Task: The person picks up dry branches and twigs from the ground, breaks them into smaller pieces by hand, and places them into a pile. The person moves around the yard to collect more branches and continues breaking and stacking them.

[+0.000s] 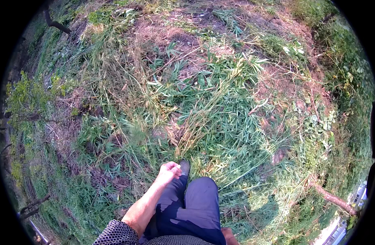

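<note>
My left hand (170,171) is held out over my shoe (184,167), its fingers curled together; whether something small sits between them I cannot tell. Part of my right hand (229,235) shows beside my thigh at the bottom edge, with its fingers out of sight. Dark trousers (201,199) cover my legs, one knee bent forward. Beyond the shoe lies a bundle of dry grass stalks (202,118) across a heap of cut green leafy stems (236,119).
A bare branch (334,199) stands at the lower right. Leafy shrubs (31,98) grow at the left, with dense vines (350,70) along the right. Dry cut grass (126,70) and twigs cover the ground ahead. A dark branch (55,24) juts in at the upper left.
</note>
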`<state>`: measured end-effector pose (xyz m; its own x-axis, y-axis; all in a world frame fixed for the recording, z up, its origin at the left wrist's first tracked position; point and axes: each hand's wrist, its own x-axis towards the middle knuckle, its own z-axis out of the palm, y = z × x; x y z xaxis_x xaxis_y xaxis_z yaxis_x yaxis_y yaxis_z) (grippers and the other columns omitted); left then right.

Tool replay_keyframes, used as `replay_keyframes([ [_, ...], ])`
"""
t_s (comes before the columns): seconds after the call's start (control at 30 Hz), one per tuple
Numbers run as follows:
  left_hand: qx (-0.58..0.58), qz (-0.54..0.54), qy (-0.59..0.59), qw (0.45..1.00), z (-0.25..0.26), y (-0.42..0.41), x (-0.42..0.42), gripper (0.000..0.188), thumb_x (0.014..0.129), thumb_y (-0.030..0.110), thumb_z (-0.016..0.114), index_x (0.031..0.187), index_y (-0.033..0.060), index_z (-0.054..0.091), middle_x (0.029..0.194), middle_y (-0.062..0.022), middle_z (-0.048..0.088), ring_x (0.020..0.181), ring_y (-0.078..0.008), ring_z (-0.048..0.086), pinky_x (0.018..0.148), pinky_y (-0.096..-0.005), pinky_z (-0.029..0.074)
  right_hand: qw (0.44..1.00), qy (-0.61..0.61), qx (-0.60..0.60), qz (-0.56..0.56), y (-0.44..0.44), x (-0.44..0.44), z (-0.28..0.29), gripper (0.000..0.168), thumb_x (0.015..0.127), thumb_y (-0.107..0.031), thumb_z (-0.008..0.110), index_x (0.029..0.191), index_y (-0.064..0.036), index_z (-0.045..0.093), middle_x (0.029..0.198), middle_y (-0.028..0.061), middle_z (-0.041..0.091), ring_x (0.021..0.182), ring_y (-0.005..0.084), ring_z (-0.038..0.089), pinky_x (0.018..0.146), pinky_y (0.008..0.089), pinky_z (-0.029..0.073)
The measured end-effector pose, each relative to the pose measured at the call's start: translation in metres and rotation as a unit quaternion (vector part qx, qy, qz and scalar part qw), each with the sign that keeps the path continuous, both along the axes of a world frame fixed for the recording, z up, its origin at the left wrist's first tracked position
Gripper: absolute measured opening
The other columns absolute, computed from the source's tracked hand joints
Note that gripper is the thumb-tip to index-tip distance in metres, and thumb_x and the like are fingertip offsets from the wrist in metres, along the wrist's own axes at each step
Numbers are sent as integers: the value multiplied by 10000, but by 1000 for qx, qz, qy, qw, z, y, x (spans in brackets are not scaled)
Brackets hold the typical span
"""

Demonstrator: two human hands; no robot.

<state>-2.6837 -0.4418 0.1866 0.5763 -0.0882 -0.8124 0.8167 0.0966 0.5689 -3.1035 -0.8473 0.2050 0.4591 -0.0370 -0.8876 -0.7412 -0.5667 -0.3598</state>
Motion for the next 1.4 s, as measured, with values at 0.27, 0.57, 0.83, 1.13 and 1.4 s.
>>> replay_keyframes([
  [0.27, 145, 97, 73, 982, -18, 110, -46, 148, 994, 151, 683, 975, 5, 670, 806, -91, 718, 629, -152, 665, 574, -310, 567, 945, 200, -37, -255, -10, 227, 18, 118, 951, -40, 592, 912, -27, 703, 746, 127, 709, 576, 216, 691, 472, 367, 545],
  [0.57, 353, -187, 427, 811, 51, 296, -17, 221, 931, 117, 672, 782, -46, 672, 657, -151, 684, 537, -235, 687, 491, -387, 602, 906, 155, 85, -385, -31, 309, -17, 106, 941, 3, 594, 956, 4, 700, 791, 159, 734, 570, 250, 700, 464, 390, 549],
  [0.83, 199, -57, 187, 960, 53, 202, 228, 201, 988, 197, 663, 961, -1, 684, 815, -113, 731, 648, -192, 700, 549, -339, 590, 884, 246, 11, 398, -145, 313, -21, 222, 938, -261, 642, 1086, -182, 786, 995, -79, 794, 973, 104, 747, 822, 306, 611],
  [1.13, 222, -130, 121, 959, -23, 230, 324, 174, 962, 136, 697, 895, -24, 703, 746, -116, 708, 617, -189, 669, 573, -336, 565, 846, 317, -33, -428, -29, 438, 35, 161, 932, -180, 647, 881, -33, 689, 837, 132, 719, 664, 259, 680, 586, 446, 575],
  [1.4, 145, -90, 133, 976, -24, 303, 417, 226, 1005, 191, 679, 1023, -34, 678, 852, -131, 740, 655, -195, 691, 574, -337, 595, 906, 191, 67, -371, 120, 530, 34, 161, 927, -159, 654, 894, -3, 678, 767, 163, 693, 633, 272, 666, 543, 474, 561],
])
